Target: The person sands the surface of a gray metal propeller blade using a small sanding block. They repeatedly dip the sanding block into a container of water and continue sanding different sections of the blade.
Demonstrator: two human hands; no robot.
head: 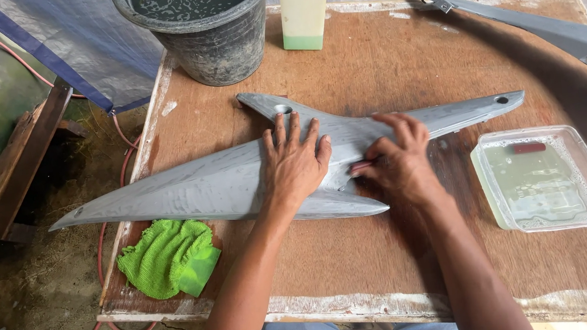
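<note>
Grey, wet, streaked pointed panel (223, 182) mid-frame | left hand (296, 162) flat on it, fingers spread | right hand (399, 158) fingers clenched, pinching small reddish abrasive piece (362, 167) against it

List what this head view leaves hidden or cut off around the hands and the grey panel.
- Sanding piece under right hand: fingers cover it.
- Grey panel surface beneath left hand: covered.
- Second grey part: cut by the right edge.
- Black bucket and pale bottle: tops cut by the top edge.

Matt grey primed plastic panel (237, 174), worn wooden tabletop (369, 57), fuzzy green cloth (168, 258), clear plastic tray (546, 176)
</note>
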